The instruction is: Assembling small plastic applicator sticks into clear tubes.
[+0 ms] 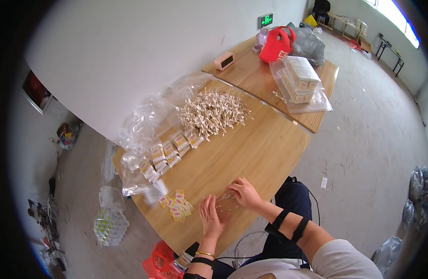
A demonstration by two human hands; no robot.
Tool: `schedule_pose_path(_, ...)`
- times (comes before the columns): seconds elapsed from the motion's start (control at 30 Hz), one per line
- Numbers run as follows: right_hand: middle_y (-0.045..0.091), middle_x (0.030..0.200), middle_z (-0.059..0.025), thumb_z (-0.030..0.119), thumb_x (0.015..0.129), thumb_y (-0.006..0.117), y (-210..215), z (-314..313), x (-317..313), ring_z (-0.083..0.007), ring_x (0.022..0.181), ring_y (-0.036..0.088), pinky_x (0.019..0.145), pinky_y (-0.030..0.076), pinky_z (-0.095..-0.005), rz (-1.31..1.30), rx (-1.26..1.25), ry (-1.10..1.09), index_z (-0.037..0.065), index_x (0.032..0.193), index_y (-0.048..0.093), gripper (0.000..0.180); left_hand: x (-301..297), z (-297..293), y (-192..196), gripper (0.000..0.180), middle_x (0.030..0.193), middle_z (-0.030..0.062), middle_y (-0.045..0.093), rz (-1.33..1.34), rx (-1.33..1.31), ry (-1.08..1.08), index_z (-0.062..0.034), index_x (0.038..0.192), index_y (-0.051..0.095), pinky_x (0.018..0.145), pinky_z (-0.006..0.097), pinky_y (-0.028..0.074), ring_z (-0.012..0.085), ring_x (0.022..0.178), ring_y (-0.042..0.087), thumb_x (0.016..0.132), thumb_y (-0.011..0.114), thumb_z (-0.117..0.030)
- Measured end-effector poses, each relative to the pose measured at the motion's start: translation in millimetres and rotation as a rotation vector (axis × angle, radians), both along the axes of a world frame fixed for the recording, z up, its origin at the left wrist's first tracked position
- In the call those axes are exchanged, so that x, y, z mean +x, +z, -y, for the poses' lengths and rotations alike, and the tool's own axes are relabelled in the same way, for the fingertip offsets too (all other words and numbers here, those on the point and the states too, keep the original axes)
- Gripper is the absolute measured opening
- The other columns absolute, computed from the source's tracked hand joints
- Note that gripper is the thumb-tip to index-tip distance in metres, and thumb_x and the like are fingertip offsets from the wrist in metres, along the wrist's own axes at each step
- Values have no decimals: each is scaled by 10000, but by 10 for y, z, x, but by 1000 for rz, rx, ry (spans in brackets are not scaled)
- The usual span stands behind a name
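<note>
Wooden table [251, 153] near edge, left hand [210, 217], right hand [244, 192] on clear packet [225, 202]

A heap of thin pale wooden sticks [213, 111] lay on the far part of the long light wooden table [265, 149], with rows of small clear filled packets [165, 156] to its left. Loose yellow paper labels [177, 206] lay at the near edge, just left of both hands [213, 217] [244, 193], which rested on a small clear plastic sleeve [225, 201].

left hand [211, 217] | right hand [244, 192] | both pressing clear packet [225, 202] | wooden table [251, 153]
</note>
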State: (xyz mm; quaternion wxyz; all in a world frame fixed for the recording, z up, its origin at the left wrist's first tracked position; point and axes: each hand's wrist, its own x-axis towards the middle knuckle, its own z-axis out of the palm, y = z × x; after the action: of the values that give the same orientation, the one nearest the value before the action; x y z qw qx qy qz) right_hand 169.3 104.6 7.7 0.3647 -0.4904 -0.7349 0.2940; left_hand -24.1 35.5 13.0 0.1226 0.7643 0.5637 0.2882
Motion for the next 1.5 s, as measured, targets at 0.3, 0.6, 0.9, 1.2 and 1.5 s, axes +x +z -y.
schedule_pose_path(0.3,636,1056,-116,23,811,626,13,-23,-143,-327,1032,574,932,469,-407,4,71,73,75,1047,710,256,146,-193,-190,879,1533,200,362,36,-52,105,-23,1509,292,1200,594,191,419,1456,289,806,749,-288)
schedule_pose_path(0.6,614,1210,-153,39,835,619,245,-1399,-244,-365,1129,549,994,451,-432,5,178,-153,91,1137,686,314,173,-106,-145,745,1530,183,388,-129,-18,88,-34,1496,320,1207,599,189,355,1454,334,860,625,-273)
schedule_pose_path(0.9,603,1291,-145,108,894,569,-49,-2262,-516,-395,1193,537,1012,448,-462,115,-138,-140,151,1149,721,300,253,-136,-143,726,1500,232,396,-14,-15,63,-24,1451,366,1199,583,232,437,1430,331,825,659,-247)
schedule_pose_path(1.2,684,1089,-125,112,884,619,148,-1369,36,-346,1088,584,948,474,-431,-136,-577,38,119,924,771,156,179,-97,-153,673,1477,239,400,-44,-17,66,-7,1410,388,1191,580,262,438,1425,334,838,644,-253)
schedule_pose_path(1.5,602,1151,-123,357,771,789,-60,-721,362,-334,1139,524,979,436,-433,246,14,-210,128,1240,623,548,219,-121,-167,650,1469,242,411,-27,8,69,-7,1393,404,1191,578,265,439,1420,337,843,647,-254)
